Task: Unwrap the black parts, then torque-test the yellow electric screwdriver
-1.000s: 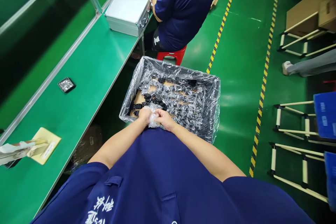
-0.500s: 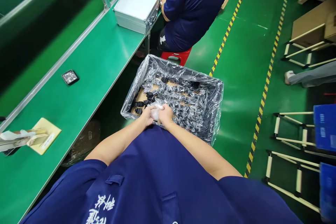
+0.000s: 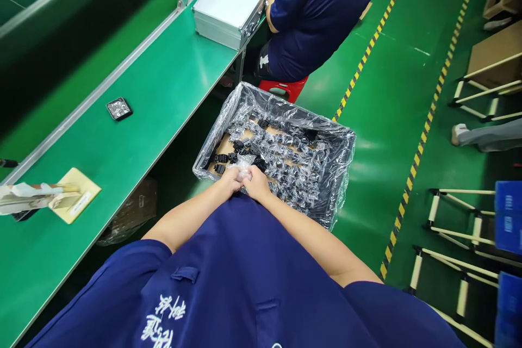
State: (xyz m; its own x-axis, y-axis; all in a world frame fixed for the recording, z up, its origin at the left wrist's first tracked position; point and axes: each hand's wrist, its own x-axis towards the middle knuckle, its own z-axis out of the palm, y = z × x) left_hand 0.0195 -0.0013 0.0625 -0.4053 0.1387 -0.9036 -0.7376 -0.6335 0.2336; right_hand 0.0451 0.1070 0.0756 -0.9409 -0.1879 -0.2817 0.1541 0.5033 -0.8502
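Observation:
My left hand (image 3: 231, 179) and my right hand (image 3: 256, 182) meet close to my body, over the near edge of a dark tray. Both are closed on a crumpled clear plastic bag (image 3: 243, 167); whether anything is inside it I cannot tell. Clear plastic film wraps the tray (image 3: 345, 157). Inside lie many small black plastic parts (image 3: 221, 158), bare at the left near my hands. Across the middle and right, more parts (image 3: 293, 174) lie under or within clear plastic. Brown cardboard shows between them.
Along the left runs a green workbench (image 3: 159, 92) with a silver case (image 3: 232, 5), a small black dish (image 3: 119, 109) and a yellow block stand (image 3: 77, 196). Ahead, a co-worker (image 3: 326, 16) sits on a red stool (image 3: 291, 88). Pipe racks (image 3: 465, 193) stand at right.
My hands have drawn slightly closer together, and the plastic between them looks more bunched. The view has shifted a little, so the bench and tray appear further right.

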